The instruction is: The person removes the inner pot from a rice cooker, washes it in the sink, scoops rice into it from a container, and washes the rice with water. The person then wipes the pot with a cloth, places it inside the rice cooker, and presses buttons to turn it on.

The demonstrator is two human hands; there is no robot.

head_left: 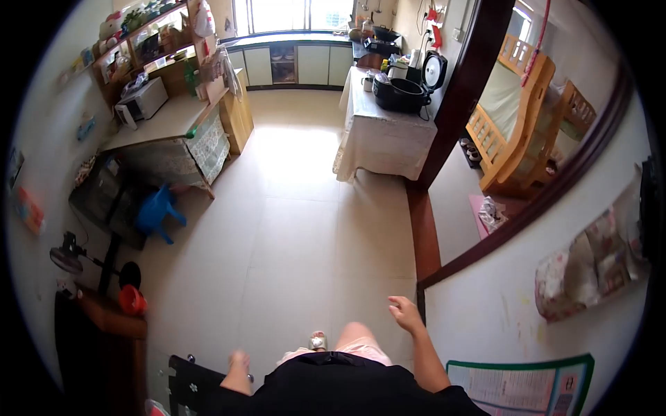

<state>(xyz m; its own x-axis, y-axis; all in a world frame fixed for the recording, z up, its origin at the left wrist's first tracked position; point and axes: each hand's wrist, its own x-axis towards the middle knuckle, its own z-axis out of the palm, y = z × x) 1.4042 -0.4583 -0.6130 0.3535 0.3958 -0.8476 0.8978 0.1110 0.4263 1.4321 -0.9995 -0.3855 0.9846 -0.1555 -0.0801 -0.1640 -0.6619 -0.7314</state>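
Observation:
My right hand (406, 313) hangs in the air over the tiled floor, near the doorway frame. Its fingers are loosely bent and a little apart, with nothing visible in them. Lower left, my left hand (239, 362) is smeared by motion beside a dark panel with white flower marks (194, 385), so its fingers cannot be made out. Whether it touches the panel, I cannot tell. Between the hands, a sandalled foot (318, 340) and a bare knee show below my black top (333, 388).
Ahead, a cloth-covered table (385, 142) bears an open black rice cooker (400, 95). On the left stand a desk (163, 125), a blue stool (161, 213), a fan (66, 256) and a red bucket (132, 299). A doorway at right shows a wooden bunk bed (517, 149).

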